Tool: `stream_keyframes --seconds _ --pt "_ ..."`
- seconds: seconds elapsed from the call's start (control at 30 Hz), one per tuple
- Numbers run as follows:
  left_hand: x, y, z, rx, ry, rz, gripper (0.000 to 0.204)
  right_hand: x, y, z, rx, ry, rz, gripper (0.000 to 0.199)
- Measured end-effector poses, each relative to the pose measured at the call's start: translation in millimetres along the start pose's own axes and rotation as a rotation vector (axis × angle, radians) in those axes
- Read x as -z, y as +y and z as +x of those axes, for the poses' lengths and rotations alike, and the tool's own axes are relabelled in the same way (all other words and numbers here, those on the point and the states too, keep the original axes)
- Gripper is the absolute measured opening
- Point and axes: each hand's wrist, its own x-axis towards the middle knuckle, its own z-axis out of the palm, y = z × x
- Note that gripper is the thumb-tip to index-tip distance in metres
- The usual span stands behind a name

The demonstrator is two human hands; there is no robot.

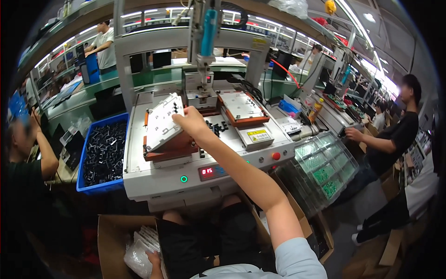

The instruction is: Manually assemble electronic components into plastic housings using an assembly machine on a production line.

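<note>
Head view: white panel (pixel 160 120) tilts, its long axis front-to-back.

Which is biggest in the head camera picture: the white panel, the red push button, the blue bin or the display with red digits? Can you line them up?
Largest to smallest, as they look:
1. Blue bin
2. White panel, in the right hand
3. Display with red digits
4. Red push button

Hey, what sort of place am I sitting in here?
Probably a factory assembly floor: your right hand holds a white rectangular panel at a white boxy bench machine, a blue rectangular plastic bin beside it is heaped with small black parts, and a long green workbench runs behind.
</note>
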Motion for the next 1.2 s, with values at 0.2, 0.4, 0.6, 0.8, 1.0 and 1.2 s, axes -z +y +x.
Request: stream_keyframes --seconds 0.2,0.4,0.6,0.8,1.0,1.2 --pt "15.4 5.4 5.5 0.336 0.035 -0.107 0.074 89.3 -0.9 -50.4 -0.076 -0.164 0.514 0.041" --pt "20.0 -3.4 21.8 0.420 -0.011 -0.180 0.064 242.1 49.5 -130.0 -0.164 0.411 0.584 0.033" --pt "35.9 -69.8 32.2 0.475 0.112 -0.378 0.062 379.2 217.4 -78.7 -0.172 0.781 0.198 0.027" --pt "60.6 -52.7 -2.5 0.229 0.044 -0.555 0.062 447.3 392.0 -16.1 -0.326 0.779 0.406 0.027" --pt "95.0 -71.2 0.5 0.183 -0.010 -0.350 0.057 549.7 499.9 35.3 -0.331 0.485 0.446 0.016" --pt "170.6 80.7 -93.9 0.177 0.033 -1.184 0.056 526.7 478.7 44.3 -0.501 0.460 0.313 0.020"
